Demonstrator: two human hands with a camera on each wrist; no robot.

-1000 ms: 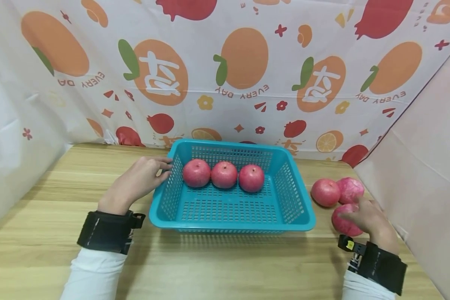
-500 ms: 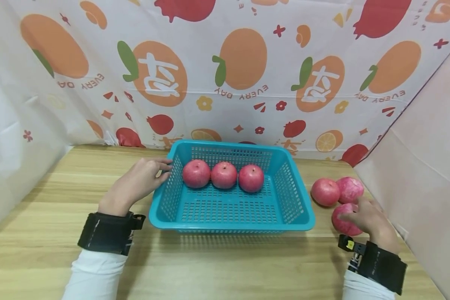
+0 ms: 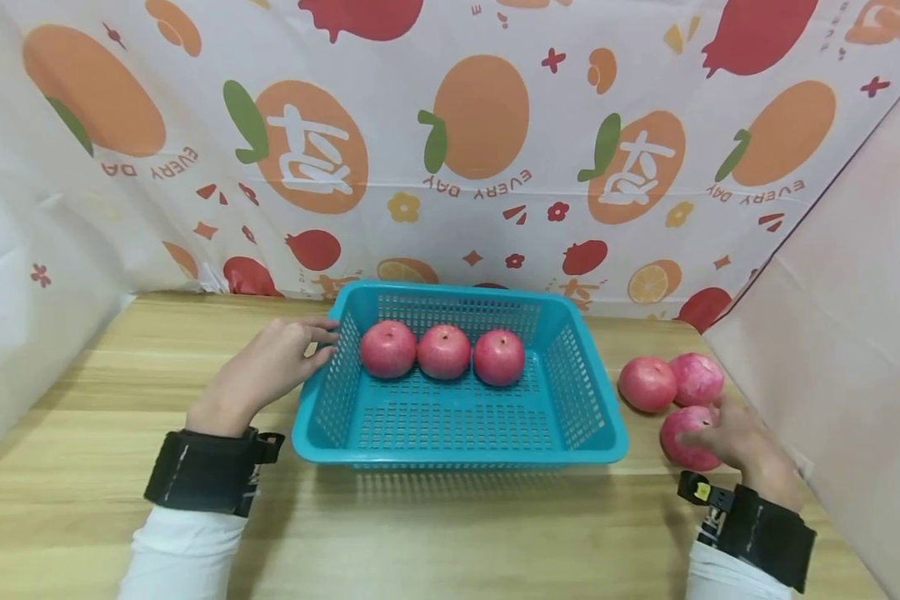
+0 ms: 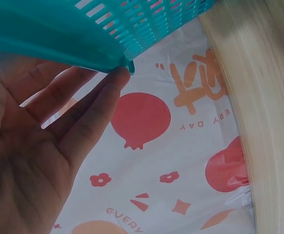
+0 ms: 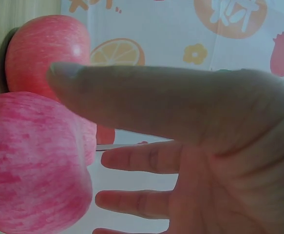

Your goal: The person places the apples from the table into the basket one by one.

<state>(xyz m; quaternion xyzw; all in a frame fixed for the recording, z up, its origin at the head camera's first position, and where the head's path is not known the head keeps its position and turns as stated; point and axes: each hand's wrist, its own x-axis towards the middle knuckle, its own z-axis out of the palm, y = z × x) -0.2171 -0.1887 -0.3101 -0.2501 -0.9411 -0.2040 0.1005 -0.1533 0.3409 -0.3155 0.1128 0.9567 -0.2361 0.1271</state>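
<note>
Right of the blue basket [image 3: 457,457], the right hand [image 3: 742,442], grasping nothing, flanks an apple [image 3: 684,439], best cupped fully before lifting; at the basket's left, the left hand [image 3: 272,364], unclenched, touches it

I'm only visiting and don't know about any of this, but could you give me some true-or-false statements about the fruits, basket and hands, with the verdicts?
1. Three red fruits sit in the blue basket. True.
2. The left hand is holding a fruit. False: the left hand touches the basket's rim.
3. The right hand is beside a loose fruit. True.
4. The loose fruits lie left of the basket. False: they lie right of it.
</note>
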